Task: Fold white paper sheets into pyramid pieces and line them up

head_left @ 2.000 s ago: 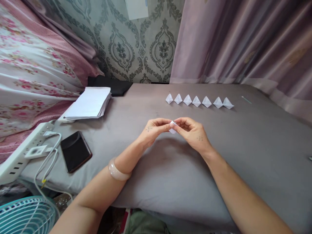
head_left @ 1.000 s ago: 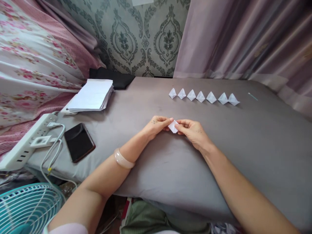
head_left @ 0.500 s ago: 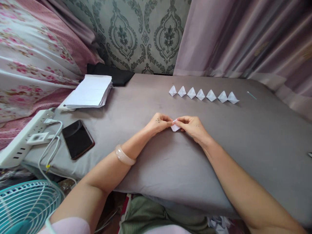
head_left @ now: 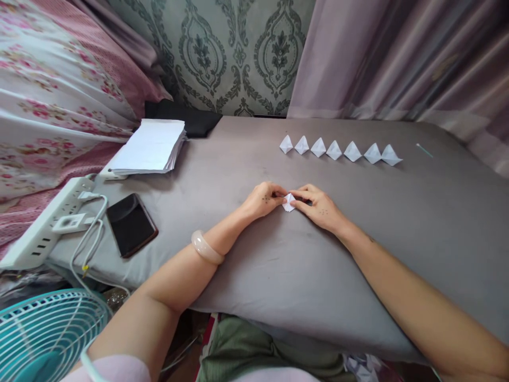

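A small folded white paper (head_left: 289, 203) lies low over the grey cloth-covered table, between my two hands. My left hand (head_left: 265, 200) pinches its left side with thumb and fingertips. On the opposite side my right hand (head_left: 318, 207) has its thumb on the paper's face and its fingers at the upper edge. Creases run across the paper, and its lower corner shows layered edges. Behind my hands stands a row of several folded paper shapes (head_left: 318, 148), pointed at the top.
A stack of white paper (head_left: 151, 146) lies at the back left beside a black cloth (head_left: 199, 123). Nearer are a dark phone (head_left: 132, 225) and a white power strip (head_left: 40, 225) with cables. A turquoise fan (head_left: 47, 337) stands at lower left; a thin stick (head_left: 424, 150) lies far right.
The paper now lies flatter, with more of its creased face showing. My right fingers have shifted to its upper edge. The whole view has moved slightly.
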A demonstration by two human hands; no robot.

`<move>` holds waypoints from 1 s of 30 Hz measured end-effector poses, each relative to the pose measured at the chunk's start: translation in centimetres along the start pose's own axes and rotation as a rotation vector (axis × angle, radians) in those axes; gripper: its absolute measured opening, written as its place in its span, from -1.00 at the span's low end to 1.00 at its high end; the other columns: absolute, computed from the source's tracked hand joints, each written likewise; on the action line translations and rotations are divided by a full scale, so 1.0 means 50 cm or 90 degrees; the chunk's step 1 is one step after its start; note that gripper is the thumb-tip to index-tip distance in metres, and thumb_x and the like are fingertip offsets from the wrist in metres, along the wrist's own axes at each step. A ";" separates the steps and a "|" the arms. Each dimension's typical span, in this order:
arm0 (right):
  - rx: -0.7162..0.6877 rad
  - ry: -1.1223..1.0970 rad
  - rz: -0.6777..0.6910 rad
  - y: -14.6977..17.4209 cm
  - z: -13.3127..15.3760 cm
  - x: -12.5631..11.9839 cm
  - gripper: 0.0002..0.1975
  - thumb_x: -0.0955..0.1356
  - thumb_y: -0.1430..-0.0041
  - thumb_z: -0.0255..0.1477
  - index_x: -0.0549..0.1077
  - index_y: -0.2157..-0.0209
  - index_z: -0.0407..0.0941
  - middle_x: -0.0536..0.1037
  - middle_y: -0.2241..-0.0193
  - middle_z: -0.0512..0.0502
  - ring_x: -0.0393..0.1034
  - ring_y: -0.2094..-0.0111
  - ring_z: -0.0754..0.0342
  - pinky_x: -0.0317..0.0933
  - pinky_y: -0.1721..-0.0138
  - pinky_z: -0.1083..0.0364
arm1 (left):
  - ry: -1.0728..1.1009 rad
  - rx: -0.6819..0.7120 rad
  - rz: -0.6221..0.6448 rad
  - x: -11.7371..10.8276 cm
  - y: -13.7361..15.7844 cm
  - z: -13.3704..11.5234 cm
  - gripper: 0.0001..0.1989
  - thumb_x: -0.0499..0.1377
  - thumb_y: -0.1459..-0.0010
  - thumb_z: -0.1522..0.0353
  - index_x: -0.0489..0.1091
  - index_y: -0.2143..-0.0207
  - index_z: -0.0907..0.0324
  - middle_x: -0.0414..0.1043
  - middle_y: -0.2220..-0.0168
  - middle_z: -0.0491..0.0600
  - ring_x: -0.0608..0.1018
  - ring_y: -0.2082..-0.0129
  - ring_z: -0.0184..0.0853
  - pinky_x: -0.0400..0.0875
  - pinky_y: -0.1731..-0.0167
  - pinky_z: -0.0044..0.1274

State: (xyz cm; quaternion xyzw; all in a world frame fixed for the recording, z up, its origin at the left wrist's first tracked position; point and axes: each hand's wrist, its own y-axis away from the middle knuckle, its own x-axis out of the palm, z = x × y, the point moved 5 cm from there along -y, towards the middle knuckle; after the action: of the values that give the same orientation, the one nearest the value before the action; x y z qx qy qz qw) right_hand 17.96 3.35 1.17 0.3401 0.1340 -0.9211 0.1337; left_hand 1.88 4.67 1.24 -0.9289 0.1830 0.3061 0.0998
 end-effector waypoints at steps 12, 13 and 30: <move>0.043 -0.063 0.013 -0.015 -0.005 0.000 -0.77 0.36 -0.08 -0.31 0.61 0.25 -0.02 0.53 0.31 -0.04 0.31 0.40 0.12 0.22 0.28 0.08 | 0.050 0.006 0.066 -0.005 -0.018 0.002 -0.79 0.18 -0.07 0.34 0.53 0.30 0.27 0.41 0.50 -0.08 0.36 0.51 -0.47 0.24 0.45 -0.60; 0.053 -0.056 0.008 -0.015 -0.005 -0.002 -0.78 0.37 -0.07 -0.30 0.61 0.27 -0.03 0.54 0.32 -0.04 0.31 0.41 0.12 0.22 0.29 0.08 | 0.036 0.006 0.071 -0.006 -0.019 0.000 -0.80 0.18 -0.07 0.34 0.52 0.30 0.27 0.40 0.50 -0.08 0.36 0.52 -0.46 0.24 0.45 -0.59; -0.187 0.261 -0.026 0.020 0.055 0.011 -0.78 0.22 -0.30 -0.47 0.50 0.26 -0.12 0.46 0.32 -0.14 0.25 0.24 0.00 0.17 0.18 0.04 | -0.216 0.361 0.116 -0.007 0.004 -0.038 -0.73 -0.06 -0.31 0.37 0.42 0.22 0.23 0.44 0.25 0.10 0.42 0.20 -0.29 0.33 0.15 -0.47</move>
State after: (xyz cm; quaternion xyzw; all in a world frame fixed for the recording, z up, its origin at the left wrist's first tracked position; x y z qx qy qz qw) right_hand 16.28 1.40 2.66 0.4941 0.2979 -0.8059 0.1331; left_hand 2.55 4.02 2.92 -0.7797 0.3241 0.4008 0.3555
